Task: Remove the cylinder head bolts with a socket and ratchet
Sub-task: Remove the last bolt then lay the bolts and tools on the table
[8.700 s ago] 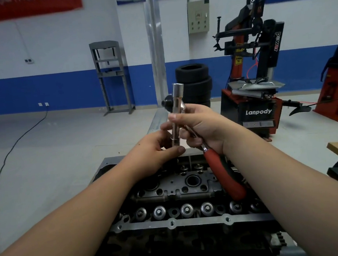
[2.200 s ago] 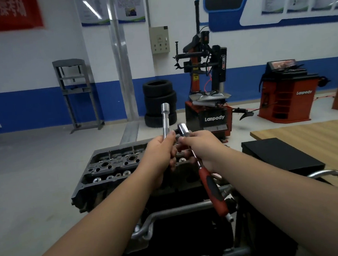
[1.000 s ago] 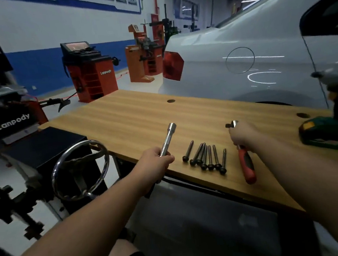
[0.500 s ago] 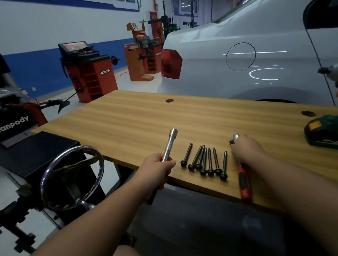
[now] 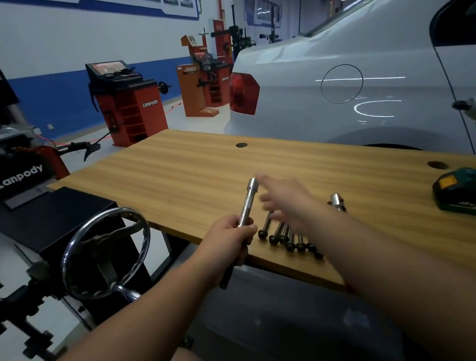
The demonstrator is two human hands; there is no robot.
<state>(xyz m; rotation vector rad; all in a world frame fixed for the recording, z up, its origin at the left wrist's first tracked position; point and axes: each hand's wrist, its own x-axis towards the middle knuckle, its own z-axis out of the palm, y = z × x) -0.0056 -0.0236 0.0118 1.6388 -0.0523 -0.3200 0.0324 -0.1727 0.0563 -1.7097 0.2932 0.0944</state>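
The left hand (image 5: 230, 235) clenches the long socket (image 5: 247, 205) above the counter (image 5: 190, 178) edge. The right hand (image 5: 287, 202), blurred, spreads released over the bolts (image 5: 289, 240); the ratchet (image 5: 337, 202) lies beside.

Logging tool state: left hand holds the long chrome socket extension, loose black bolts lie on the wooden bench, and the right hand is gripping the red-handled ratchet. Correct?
Not quite. In the head view the right hand is open and blurred above the black bolts; it grips nothing. The ratchet, only its chrome head visible, lies on the wooden bench. The left hand does hold the long chrome socket extension.
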